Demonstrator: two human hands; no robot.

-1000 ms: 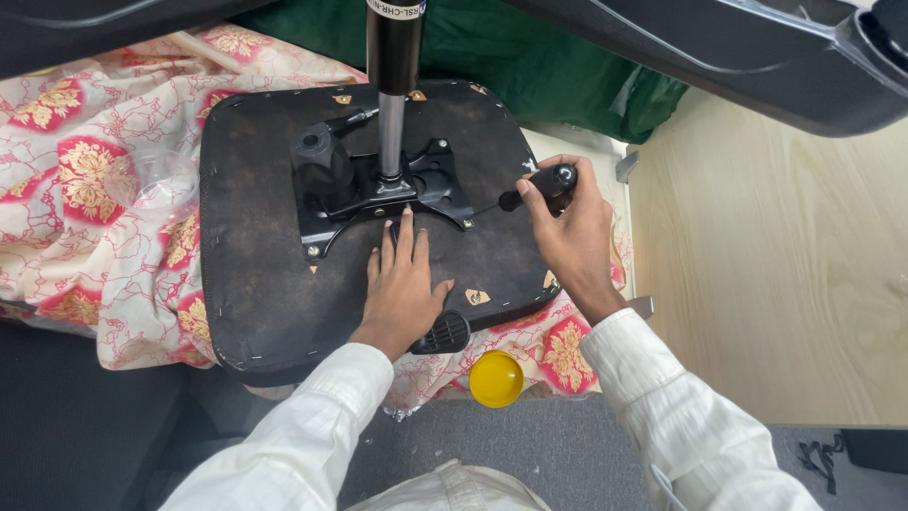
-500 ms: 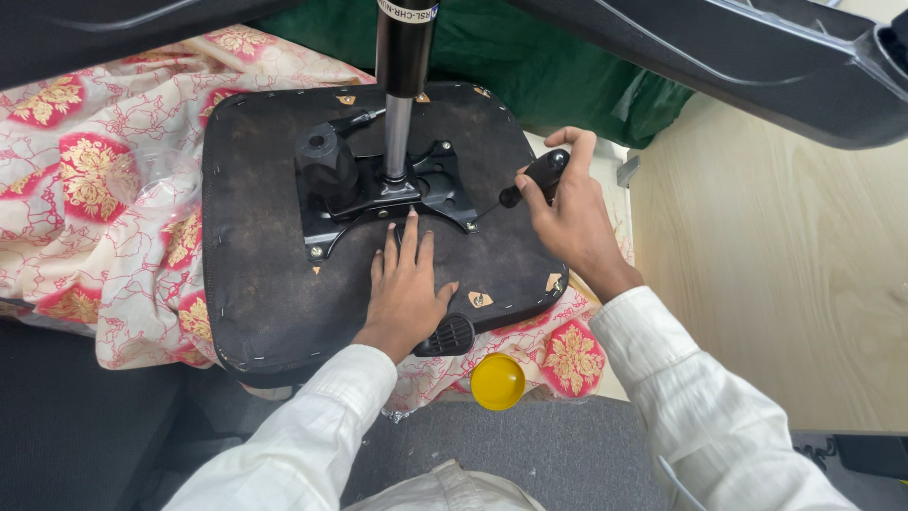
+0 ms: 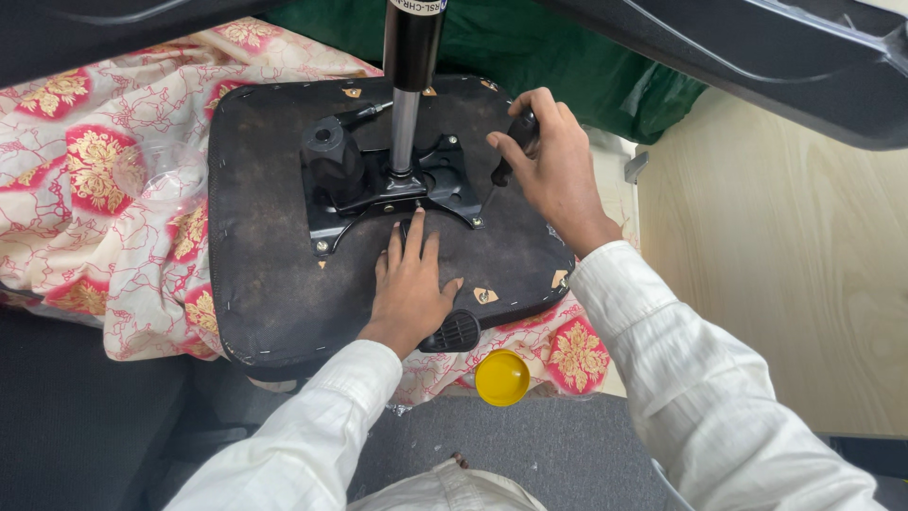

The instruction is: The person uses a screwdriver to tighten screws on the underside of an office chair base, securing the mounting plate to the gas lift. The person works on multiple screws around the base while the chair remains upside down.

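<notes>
Your left hand (image 3: 409, 284) lies flat and open on the underside of the upturned chair seat (image 3: 274, 284), fingertips touching the black metal plate (image 3: 378, 194) at its middle, gripping nothing. Your right hand (image 3: 553, 170) is closed around a black tool handle (image 3: 515, 142) near the plate's right side; its tip looks set at a corner bolt, though that is hard to tell. Keep the flat palm pressing so the seat stays put on the flowered cloth (image 3: 85, 189), and hold the tool straight over the bolt.
</notes>
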